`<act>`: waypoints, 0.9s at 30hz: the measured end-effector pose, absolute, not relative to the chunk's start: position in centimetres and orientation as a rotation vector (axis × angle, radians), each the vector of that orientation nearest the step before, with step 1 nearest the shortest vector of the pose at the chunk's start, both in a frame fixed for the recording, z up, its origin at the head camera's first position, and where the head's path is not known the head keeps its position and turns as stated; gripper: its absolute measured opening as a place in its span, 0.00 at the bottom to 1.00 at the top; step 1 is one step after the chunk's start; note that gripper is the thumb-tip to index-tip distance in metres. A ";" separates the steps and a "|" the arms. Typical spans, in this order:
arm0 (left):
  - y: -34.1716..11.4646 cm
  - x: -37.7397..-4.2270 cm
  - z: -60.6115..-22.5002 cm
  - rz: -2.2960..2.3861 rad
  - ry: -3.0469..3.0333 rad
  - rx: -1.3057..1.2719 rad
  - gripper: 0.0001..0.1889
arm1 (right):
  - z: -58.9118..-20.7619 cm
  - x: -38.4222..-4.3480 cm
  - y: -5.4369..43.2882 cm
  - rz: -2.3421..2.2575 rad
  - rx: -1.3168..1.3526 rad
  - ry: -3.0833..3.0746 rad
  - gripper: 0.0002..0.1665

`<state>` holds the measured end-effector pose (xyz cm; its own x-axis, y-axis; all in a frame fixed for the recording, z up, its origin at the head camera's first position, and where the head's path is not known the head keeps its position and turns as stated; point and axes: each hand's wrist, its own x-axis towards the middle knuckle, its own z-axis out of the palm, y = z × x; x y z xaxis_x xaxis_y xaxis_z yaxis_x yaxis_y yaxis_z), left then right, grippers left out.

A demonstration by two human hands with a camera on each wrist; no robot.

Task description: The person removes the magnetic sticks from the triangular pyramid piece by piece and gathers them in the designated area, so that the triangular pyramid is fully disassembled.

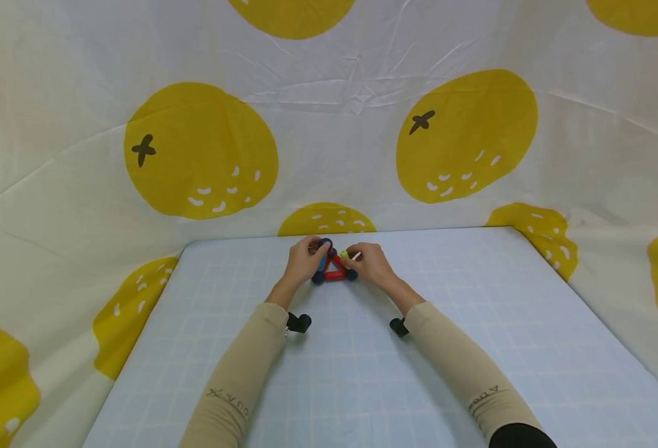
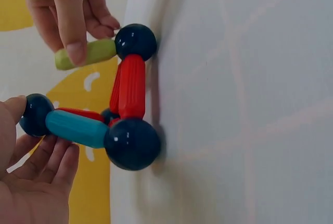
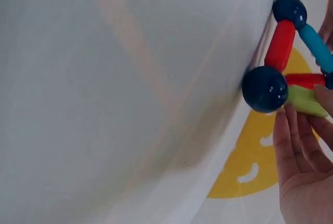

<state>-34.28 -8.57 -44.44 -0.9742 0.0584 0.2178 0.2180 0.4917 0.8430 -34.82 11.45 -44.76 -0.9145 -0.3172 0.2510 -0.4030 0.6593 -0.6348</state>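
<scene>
A frame of magnetic sticks and dark blue balls stands on the table. Its base has red sticks (image 2: 132, 86) joined by balls, with a front left ball (image 2: 132, 144) and a front right ball (image 2: 135, 41). From the front left ball rises a blue stick (image 2: 76, 127), topped by another dark blue ball (image 2: 36, 114). My left hand (image 1: 303, 260) holds that upper ball between thumb and fingers. With my right hand (image 1: 371, 264) I pinch a yellow-green stick (image 3: 307, 100), its lower end against the front right ball. The back of the frame is partly hidden.
The frame stands near the far edge of the pale checked table (image 1: 340, 373). Behind the table hangs a white cloth (image 1: 329, 143) with large yellow fruit prints. Black wrist cameras sit under the left sleeve (image 1: 239, 379) and the right sleeve (image 1: 463, 367).
</scene>
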 end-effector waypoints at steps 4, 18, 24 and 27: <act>-9.4 -34.3 -44.5 -1.510 -2.587 -0.202 0.23 | -44.7 -34.8 11.9 1.145 0.585 -2.755 0.13; -12.6 -33.4 -44.9 -1.452 -2.689 -0.186 0.21 | -44.5 -34.2 14.0 1.346 0.528 -2.796 0.13; -14.1 -32.4 -45.3 -1.396 -2.832 -0.147 0.22 | -44.8 -34.3 15.3 1.449 0.485 -2.804 0.12; -14.7 -31.9 -45.6 -1.369 -2.886 -0.141 0.23 | -44.8 -34.2 15.8 1.489 0.462 -2.817 0.12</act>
